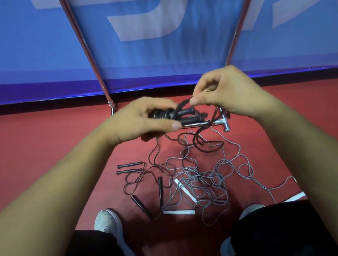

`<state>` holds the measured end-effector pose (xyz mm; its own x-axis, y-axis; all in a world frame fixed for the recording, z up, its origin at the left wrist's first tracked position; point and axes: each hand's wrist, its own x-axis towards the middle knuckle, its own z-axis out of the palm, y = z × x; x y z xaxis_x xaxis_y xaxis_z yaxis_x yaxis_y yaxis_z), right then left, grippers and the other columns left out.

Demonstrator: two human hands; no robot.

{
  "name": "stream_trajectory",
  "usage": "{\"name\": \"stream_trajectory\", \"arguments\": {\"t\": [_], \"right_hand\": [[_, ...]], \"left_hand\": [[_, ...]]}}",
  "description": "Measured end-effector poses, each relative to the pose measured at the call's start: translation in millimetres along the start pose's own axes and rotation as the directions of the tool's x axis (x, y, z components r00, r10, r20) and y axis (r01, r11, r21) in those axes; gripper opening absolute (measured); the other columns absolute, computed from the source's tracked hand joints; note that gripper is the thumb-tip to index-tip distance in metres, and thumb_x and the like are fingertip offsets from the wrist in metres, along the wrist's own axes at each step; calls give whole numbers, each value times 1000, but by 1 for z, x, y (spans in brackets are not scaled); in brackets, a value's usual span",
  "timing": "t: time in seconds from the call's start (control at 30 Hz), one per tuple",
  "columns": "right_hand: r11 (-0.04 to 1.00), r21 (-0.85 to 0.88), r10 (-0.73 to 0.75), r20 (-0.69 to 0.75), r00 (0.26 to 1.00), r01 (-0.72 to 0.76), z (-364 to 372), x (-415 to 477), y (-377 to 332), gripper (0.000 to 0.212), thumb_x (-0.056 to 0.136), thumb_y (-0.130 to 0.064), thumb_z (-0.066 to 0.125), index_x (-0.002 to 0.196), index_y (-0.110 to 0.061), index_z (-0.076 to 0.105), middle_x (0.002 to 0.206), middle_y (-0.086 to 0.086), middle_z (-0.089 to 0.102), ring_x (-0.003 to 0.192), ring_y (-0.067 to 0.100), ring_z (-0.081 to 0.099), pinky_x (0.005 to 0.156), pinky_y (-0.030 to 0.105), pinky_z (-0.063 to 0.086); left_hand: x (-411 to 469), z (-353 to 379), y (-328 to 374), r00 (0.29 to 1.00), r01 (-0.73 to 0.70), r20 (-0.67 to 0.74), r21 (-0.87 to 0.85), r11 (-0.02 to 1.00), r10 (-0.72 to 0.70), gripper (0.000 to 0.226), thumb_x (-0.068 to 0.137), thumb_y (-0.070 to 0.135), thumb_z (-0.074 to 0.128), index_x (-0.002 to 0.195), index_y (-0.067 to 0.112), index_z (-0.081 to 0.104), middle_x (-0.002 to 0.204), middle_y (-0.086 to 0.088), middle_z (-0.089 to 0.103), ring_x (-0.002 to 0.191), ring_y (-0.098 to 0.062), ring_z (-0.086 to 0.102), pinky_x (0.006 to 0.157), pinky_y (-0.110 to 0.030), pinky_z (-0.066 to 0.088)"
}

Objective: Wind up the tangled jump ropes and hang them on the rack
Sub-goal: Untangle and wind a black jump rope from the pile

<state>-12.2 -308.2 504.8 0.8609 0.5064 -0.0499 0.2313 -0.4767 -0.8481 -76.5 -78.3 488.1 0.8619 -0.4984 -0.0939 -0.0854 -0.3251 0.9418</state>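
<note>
1. Hands are meeting in the air in front of the rack, above the red floor.
2. The left hand is holding the black jump rope. Its grip is curling around the wound coils, with the thumb lying under them. The two black handles of this rope are sticking out to the right, side by side.
3. The right hand is pinching the loose cord of the same rope between thumb and forefinger, just beside the coils. Its other fingers are curling inward.
4. From the right hand this cord is hanging down and making loops on the floor.
5. A grey jump rope with white handles is lying in a dense tangle on the floor below the hands.
6. A thin dark jump rope is lying left of the tangle, its black handles resting parallel.
7. The two metal poles of the rack are rising against a blue banner, and its base bar is lying on the floor just under the hands.
8. White shoes are standing on both sides of the ropes.
</note>
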Motion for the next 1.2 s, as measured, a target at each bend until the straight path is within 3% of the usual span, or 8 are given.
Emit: {"name": "stream_trajectory", "arguments": {"t": [0.17, 0.47, 0.6, 0.67, 0.77, 0.83, 1.03, 1.2], "right_hand": [[986, 163, 15, 27, 1000, -19, -3, 7, 9, 12, 81, -15, 80, 89, -21, 73, 63, -11, 65, 56, 4, 51, 61, 18, 42], [990, 135, 22, 140, 990, -41, 5, 8, 12, 26, 90, -5, 69, 114, -16, 67, 86, 6, 71, 79, 23, 71, 81, 33, 55], [991, -115, 89, 121, 989, -75, 2, 3, 21, 21, 82, -9, 79, 101, -14, 70, 83, 4, 70, 73, 10, 67, 81, 37, 54], [987, -108, 128, 101, 987, -117, 0, 2, 23, 47, 74, -13, 86, 117, -19, 67, 96, 1, 73, 79, 3, 64, 87, 37, 54], [992, -120, 67, 148, 987, -50, 3, 4, 18, 87, 70, -18, 87, 146, -29, 45, 134, -13, 60, 107, -19, 54, 100, 22, 46], [999, -12, 50, 270, 962, -49, 10, 3, 13, 98, 66, -22, 85, 150, -33, 34, 145, -14, 51, 131, -13, 43, 109, 26, 40], [963, 234, 73, 255, 964, -134, 30, 1, 3, 37, 81, -5, 78, 116, -7, 66, 99, 12, 75, 90, 16, 69, 92, 37, 54], [895, 417, 124, 107, 987, -158, 33, 4, -6, 9, 90, -3, 63, 87, -8, 70, 76, 1, 69, 77, 22, 63, 75, 36, 57]], "left_hand": [[1, -5, -3, 972, -112, -230, -278, 954, 47, 18, 89, 30, 61, 92, 13, 58, 59, -11, 51, 42, -20, 40, 44, -23, 32], [11, -10, -7, 809, -297, -575, -579, 760, -121, 37, 98, 27, 53, 134, 21, 49, 88, 6, 57, 61, -16, 49, 44, -21, 30], [6, -25, -6, 813, -245, -573, -497, 832, -102, 27, 96, 31, 53, 120, 19, 59, 79, 4, 50, 60, -18, 47, 45, -24, 28], [3, -23, -4, 859, -154, -503, -427, 891, -92, 30, 95, 32, 53, 117, 13, 61, 71, -2, 51, 54, -20, 44, 45, -26, 28], [3, -9, 1, 933, -93, -355, -399, 912, -61, 28, 95, 32, 51, 114, 15, 64, 64, -12, 51, 43, -19, 39, 43, -24, 30], [5, -2, 4, 948, -84, -314, -407, 910, -53, 24, 96, 32, 50, 109, 19, 66, 64, -14, 51, 42, -19, 39, 42, -22, 31], [8, 3, 3, 967, -90, -245, -569, 817, -64, 33, 96, 32, 46, 118, 11, 58, 65, -8, 49, 47, -18, 41, 40, -22, 32], [8, 0, 5, 952, -139, -297, -644, 752, -79, 33, 100, 31, 42, 126, 11, 47, 68, -4, 47, 43, -12, 46, 39, -22, 29]]}}
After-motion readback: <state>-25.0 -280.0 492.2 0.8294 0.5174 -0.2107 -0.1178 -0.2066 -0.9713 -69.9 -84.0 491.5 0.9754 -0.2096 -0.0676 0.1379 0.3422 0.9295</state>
